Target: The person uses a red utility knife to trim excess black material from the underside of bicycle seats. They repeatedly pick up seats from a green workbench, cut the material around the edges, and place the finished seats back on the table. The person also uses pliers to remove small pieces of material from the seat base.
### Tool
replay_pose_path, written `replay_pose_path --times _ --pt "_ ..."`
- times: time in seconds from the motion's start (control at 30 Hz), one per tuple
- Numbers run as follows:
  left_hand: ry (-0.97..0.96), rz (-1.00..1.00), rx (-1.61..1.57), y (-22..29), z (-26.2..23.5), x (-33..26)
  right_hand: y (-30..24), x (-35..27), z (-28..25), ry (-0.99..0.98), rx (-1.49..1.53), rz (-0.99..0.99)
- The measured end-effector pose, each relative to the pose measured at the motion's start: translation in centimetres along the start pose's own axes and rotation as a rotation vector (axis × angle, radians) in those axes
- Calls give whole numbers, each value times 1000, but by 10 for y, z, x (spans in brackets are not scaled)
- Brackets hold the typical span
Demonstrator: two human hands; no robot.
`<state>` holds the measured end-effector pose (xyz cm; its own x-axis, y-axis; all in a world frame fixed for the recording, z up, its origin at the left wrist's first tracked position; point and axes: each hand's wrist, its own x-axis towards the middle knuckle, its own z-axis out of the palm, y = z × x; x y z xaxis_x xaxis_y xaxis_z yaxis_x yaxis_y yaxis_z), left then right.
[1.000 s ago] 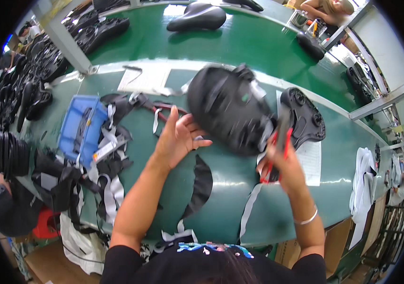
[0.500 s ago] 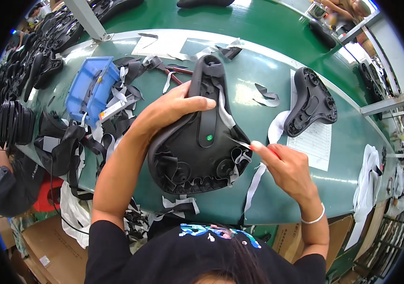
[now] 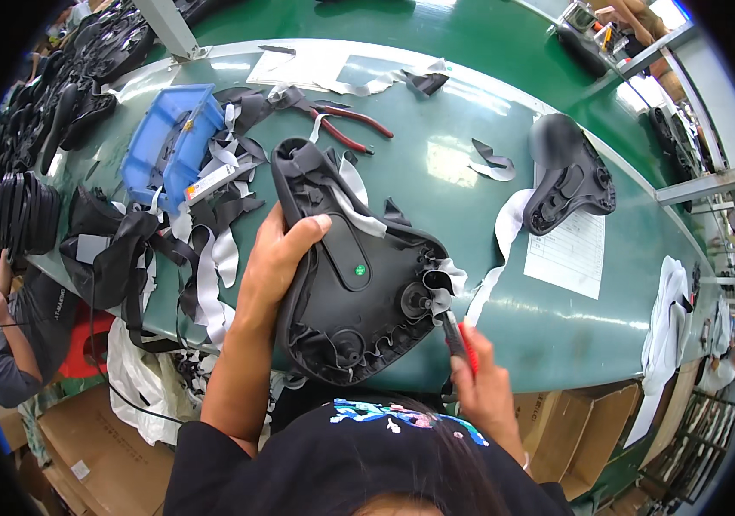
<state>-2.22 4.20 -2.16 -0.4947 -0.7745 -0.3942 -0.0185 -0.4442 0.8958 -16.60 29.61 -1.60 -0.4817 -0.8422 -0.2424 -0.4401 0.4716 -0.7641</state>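
A black bicycle seat [image 3: 376, 314] lies tilted before me with its underside up and its narrow end toward the far left. My left hand [image 3: 281, 254] is closed round its left side, thumb on the underside. My right hand [image 3: 485, 387] grips a red-and-black utility knife [image 3: 461, 346] whose tip is at the seat's right edge, by the gathered fabric cover. The blade's exact contact cannot be made out. A pale strip [image 3: 354, 205] of trimmed fabric hangs loose near the narrow end. Folded cover edges run along the wide rim.
Red-handled pliers [image 3: 354, 129] lie beyond the seat. A blue bin [image 3: 135, 172] stands to the left among fabric scraps [image 3: 212, 267]. On the right, a second black seat [image 3: 569, 185] rests on a paper sheet [image 3: 567, 262]. A co-worker's arm [image 3: 15, 331] shows far left.
The seat has turned, its narrow end swinging left and nearer. My right hand has come down toward me with the knife, now at the right edge. A cut strip hangs looser.
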Motion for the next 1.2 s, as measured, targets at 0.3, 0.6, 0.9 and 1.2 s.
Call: replay_pose_path --times 0.3,0.6,0.9,1.2 --pt "197 336 148 -24 -15 -16 -25 103 -15 274 314 -162" --pt "-359 919 1272 -4 63 10 -45 96 -16 171 109 -544" --pt "-411 475 655 4 54 24 -6 83 -50 97 -676 -616" --pt "-715 166 -928 10 31 22 -11 14 -9 194 -539 -261"
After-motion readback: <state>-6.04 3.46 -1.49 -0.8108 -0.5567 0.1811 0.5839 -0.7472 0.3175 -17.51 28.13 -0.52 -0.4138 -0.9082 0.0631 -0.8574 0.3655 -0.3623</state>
